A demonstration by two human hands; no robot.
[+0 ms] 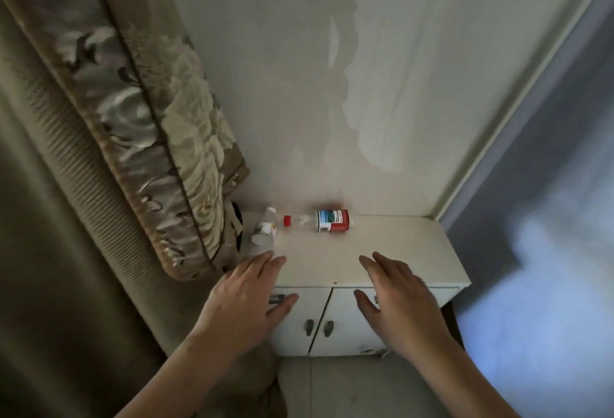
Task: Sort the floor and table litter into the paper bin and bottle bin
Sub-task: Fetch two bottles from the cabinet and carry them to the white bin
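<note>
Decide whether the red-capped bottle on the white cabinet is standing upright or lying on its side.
Lying on its side. The red-capped bottle stretches lengthwise along the back of the cabinet top, with its cap pointing left toward the smaller white bottle.

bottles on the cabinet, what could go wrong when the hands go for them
1. The red-capped bottle lies on its side, so a nudge from the right hand could roll it.
2. The small bottle sits at the cabinet's left edge by the cushion; the left hand might knock it into that gap.
3. Both hands are open and hold nothing.
</note>
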